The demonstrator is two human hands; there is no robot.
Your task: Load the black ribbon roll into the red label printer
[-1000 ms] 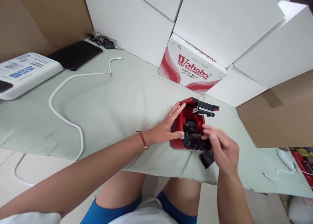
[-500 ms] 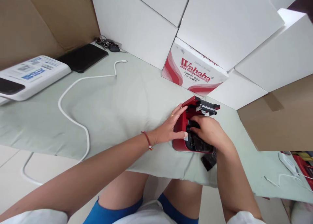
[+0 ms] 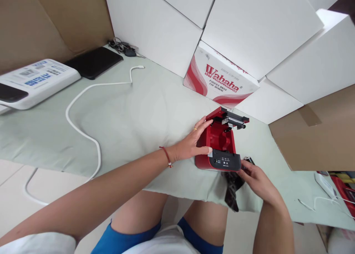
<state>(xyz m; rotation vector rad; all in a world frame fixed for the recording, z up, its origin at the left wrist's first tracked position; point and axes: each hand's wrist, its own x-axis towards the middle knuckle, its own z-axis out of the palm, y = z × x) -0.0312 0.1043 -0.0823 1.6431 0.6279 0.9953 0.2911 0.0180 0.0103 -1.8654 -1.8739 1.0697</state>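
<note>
A small red printer point(image 3: 220, 146) with its lid flipped open stands on the pale green cloth point(image 3: 133, 121) near the front edge. Its red inner bay is bare and its black front panel faces me. My left hand point(image 3: 192, 143) lies against the printer's left side, thumb on the front corner, fingers stretched along the wall. My right hand point(image 3: 256, 178) is just right of and below the printer, fingers closed on a dark crumpled plastic wrap point(image 3: 231, 187) that hangs over the table edge. A small black part point(image 3: 249, 160) shows beside the fingers.
A red-and-white Wahaha carton point(image 3: 222, 80) and white boxes point(image 3: 257, 24) stand behind the printer. A brown cardboard flap point(image 3: 318, 135) lies to the right. A white cable point(image 3: 83, 98), a white device point(image 3: 36, 82), a black tablet point(image 3: 94, 61) and keys point(image 3: 122, 47) are at left.
My right hand has come out of the printer's bay and moved down to the right, taking the dark plastic wrap with it. The bay now shows bare red. My left hand stays put.
</note>
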